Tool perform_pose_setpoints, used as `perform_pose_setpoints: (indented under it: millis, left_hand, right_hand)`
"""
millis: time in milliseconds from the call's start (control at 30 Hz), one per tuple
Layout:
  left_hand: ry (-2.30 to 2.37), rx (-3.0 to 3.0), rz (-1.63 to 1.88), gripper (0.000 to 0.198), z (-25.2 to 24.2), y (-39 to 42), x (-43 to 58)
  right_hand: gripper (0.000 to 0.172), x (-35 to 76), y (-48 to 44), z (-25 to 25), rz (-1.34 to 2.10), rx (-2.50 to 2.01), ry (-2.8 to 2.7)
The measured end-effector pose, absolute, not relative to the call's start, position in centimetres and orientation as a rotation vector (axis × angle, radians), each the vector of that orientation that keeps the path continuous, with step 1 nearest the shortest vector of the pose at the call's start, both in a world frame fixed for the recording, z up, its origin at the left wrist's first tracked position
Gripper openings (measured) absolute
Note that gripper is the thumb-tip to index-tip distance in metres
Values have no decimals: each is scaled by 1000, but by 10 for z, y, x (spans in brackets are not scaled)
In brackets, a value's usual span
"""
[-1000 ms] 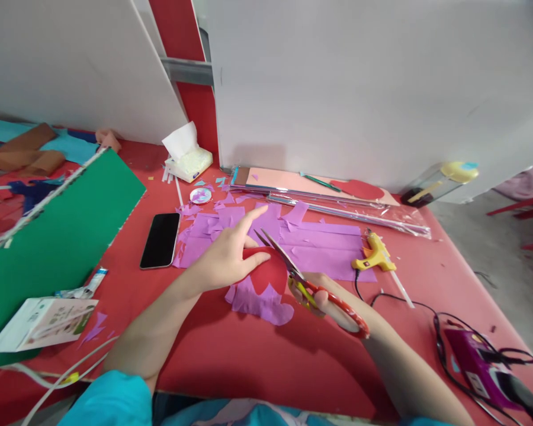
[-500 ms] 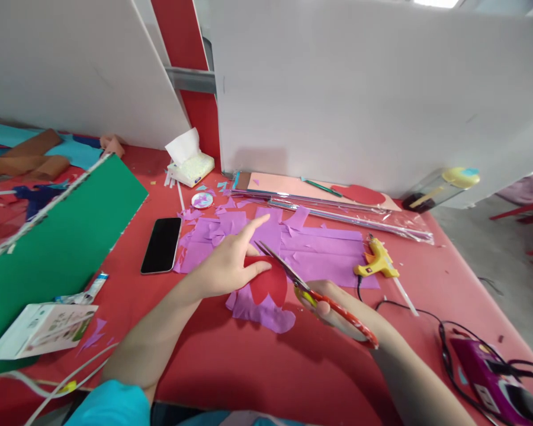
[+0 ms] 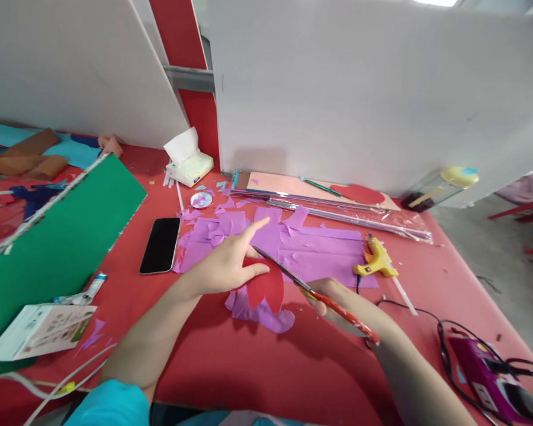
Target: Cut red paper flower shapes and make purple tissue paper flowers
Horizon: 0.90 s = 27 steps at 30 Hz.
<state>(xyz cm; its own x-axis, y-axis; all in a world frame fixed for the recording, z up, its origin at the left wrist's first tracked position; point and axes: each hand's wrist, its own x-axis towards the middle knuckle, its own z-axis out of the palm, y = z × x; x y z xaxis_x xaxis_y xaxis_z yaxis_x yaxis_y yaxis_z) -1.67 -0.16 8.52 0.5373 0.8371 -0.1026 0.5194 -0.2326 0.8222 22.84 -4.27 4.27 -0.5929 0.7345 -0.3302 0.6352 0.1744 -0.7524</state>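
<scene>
My left hand [image 3: 231,264] grips a red cut-out piece [image 3: 269,287] by its left side, the thumb lying on top and the index finger stretched away. The piece has a notched lower edge; whether it is paper or felt I cannot tell. Red-handled scissors [image 3: 349,316] are held in my right hand [image 3: 333,296], their blades nearly together and lying across the top of the red piece, tips close to my left fingers. Beneath the piece hangs a purple scrap [image 3: 262,318]. Behind both hands lie purple sheets [image 3: 324,251] with cut strips and bits.
A phone [image 3: 160,245] and a green board [image 3: 84,236] lie left. A tissue pack [image 3: 189,165] and plastic-wrapped sheets [image 3: 337,216] are at the back. Right are a yellow glue gun [image 3: 377,258], its dark cord, a purple device [image 3: 484,367] and a clear container [image 3: 439,186].
The scissor blades have come together and the scissors have turned more edge-on. The red piece has tilted slightly, while my left hand has hardly moved.
</scene>
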Motion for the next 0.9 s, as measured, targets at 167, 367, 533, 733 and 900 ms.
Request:
perform_pose_setpoints:
  millis: [167,367,533,733,900]
  left_hand:
    - [1180,1911,527,73,84,-2,-14]
    - [1247,1852,751,63,85,-4,-11]
    - [1226,1878,803,41,81,-5,-10]
    - [1200,1914,867,17,79,-4,-9]
    - [1251,2003,855,14,77,0,-10]
  right_hand:
    - [19,232,-42,38,1296,-1408,-2163]
    - [44,228,-43,42,1308,-1264,-2022]
    - [53,221,-45,47,1348,-1181,-2034]
    - [53,221,-46,43,1294,-1160,-2058]
    - [40,227,-45,40,1202,-1168,-2142]
